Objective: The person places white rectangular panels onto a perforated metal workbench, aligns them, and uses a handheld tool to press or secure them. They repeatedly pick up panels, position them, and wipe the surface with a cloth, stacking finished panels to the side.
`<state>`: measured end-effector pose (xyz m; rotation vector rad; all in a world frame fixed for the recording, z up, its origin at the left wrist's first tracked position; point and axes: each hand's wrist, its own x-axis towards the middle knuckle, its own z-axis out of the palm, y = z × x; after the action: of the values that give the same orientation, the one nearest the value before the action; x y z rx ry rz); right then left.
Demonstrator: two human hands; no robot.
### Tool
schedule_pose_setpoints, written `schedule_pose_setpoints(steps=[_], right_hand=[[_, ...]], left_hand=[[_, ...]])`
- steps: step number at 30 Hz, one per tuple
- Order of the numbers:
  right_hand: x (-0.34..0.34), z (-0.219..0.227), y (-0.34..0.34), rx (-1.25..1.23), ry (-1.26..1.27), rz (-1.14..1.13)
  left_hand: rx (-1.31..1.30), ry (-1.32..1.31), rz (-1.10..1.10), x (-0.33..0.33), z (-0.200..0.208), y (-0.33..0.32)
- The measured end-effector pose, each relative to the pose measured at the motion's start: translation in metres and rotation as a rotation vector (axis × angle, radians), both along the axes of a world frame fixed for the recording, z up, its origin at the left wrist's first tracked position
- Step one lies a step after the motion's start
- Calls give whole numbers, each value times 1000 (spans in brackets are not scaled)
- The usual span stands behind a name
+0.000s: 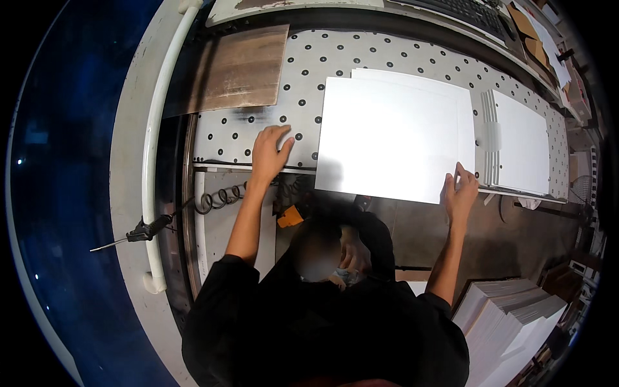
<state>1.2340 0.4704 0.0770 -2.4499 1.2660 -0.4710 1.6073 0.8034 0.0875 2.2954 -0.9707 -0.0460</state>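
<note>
My left hand (271, 153) is above the near edge of the dotted grey table (213, 138), fingers spread and slightly curved, holding nothing. To its right lie large white flat panels (393, 132), stacked with their edges a little offset. The top panel's near edge juts out over the table edge. At the near right corner of these panels is my right hand (461, 193). Its thumb and fingers are apart, and its thumb seems to touch the panel's edge. Whether its fingertips press on the panel is not plain.
A brown worn board (242, 68) lies at the back left. On the right stands a fanned stack of white panels (522, 142). An air blow gun (149, 229) with a coiled hose (222, 198) hangs by a white rail (158, 122). More stacked panels (503, 322) stand lower right.
</note>
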Motion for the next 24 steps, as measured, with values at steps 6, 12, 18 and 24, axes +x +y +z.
schedule_pose_setpoints(steps=[6,12,18,24], right_hand=[[44,6,29,176,-119,-142],[142,-2,86,184,-284,-24],[239,10,149,649,-443,414],[246,-17,207,184,-186,693]], left_hand=[[-117,71,213,-28,11,38],[-130,-118,143,-51,29,35],[143,-168,99,-15,-1,23],[367,-97,258,65,-44,34]])
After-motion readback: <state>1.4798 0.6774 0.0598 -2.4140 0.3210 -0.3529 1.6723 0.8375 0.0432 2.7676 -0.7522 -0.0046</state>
